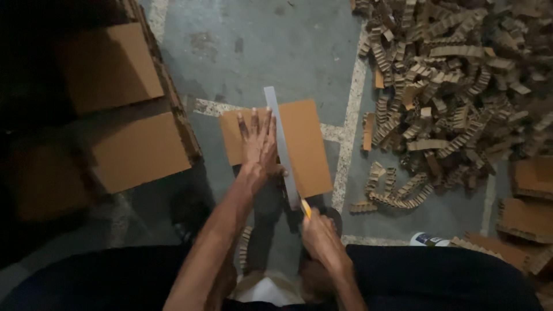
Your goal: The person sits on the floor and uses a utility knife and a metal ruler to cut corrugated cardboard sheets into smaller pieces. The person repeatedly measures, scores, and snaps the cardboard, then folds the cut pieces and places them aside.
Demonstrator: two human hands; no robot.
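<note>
Underfoot, grey concrete floor [276, 46], worn, with pale painted lines crossing it. Person sits low over it, dark-trousered legs at the bottom of view.

Large heap of cardboard strips [455, 86] fills upper right: short corrugated offcuts, jumbled, spilling down toward the middle. Stacks of flat cardboard sheets [124, 115] at left, partly in deep shadow. More stacked cardboard pieces [527, 216] at lower right edge.

Centre: one brown cardboard sheet [308, 144] lies flat on the floor, just in front of the person. A long pale ruler [280, 144] lies across it lengthwise, running from past the far edge back toward the person.

Left hand [259, 144] presses flat on the sheet, palm down, fingers [254, 124] spread apart, thumb side against the ruler's left edge.

Right hand [322, 236] sits at the near end of the ruler, fingers closed around a yellow utility knife [306, 208]. Blade end meets the ruler's right edge at the sheet's near border; the blade itself is too small to make out.

Small white bottle [427, 239] lies on the floor near the right knee.
</note>
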